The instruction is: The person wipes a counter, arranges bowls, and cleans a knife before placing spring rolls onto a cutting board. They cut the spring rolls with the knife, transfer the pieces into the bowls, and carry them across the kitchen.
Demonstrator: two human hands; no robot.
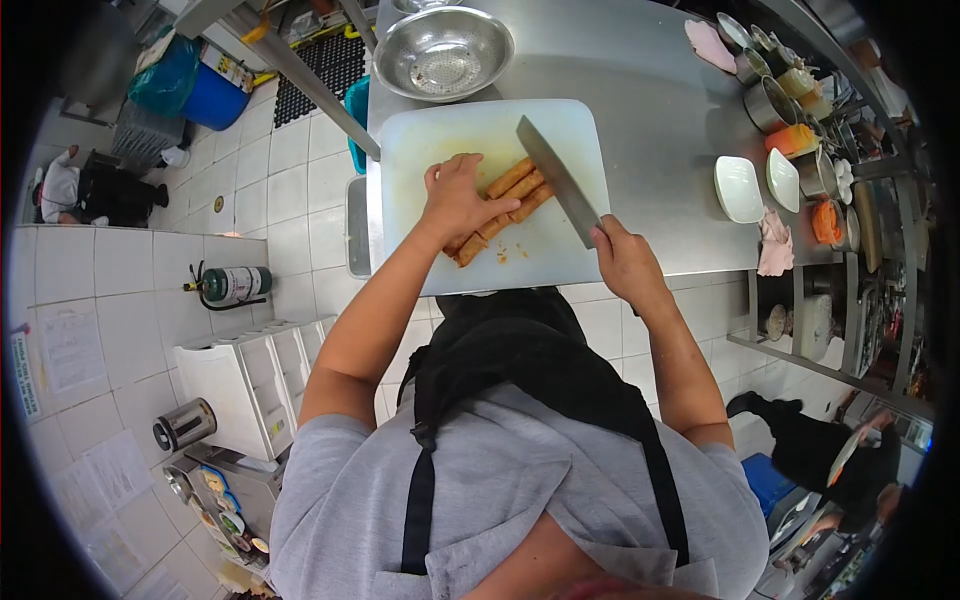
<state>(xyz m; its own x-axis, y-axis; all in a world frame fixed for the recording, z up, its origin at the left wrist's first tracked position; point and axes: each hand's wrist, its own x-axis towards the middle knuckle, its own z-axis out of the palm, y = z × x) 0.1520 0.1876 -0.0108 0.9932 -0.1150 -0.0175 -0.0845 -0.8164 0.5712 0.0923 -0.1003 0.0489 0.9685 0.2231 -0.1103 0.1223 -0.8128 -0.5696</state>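
Observation:
Golden-brown fried rolls [532,198] lie side by side on a white cutting board [560,250], some of them in cut pieces at the lower left end. My left hand [463,202] rests over the rolls with its fingers spread, the thumb lying across them. In my right hand [626,262] is the handle of a large knife [558,182]. Its blade slants up and left over the board, just right of the rolls' upper ends. Small crumbs [503,254] are scattered below the rolls.
A metal colander [443,54] stands beyond the board on the steel table [660,130]. White dishes [738,189], pink cloths [775,243] and sauce containers [790,140] are at the right. One person [835,450] is at the lower right, another [85,190] at the far left.

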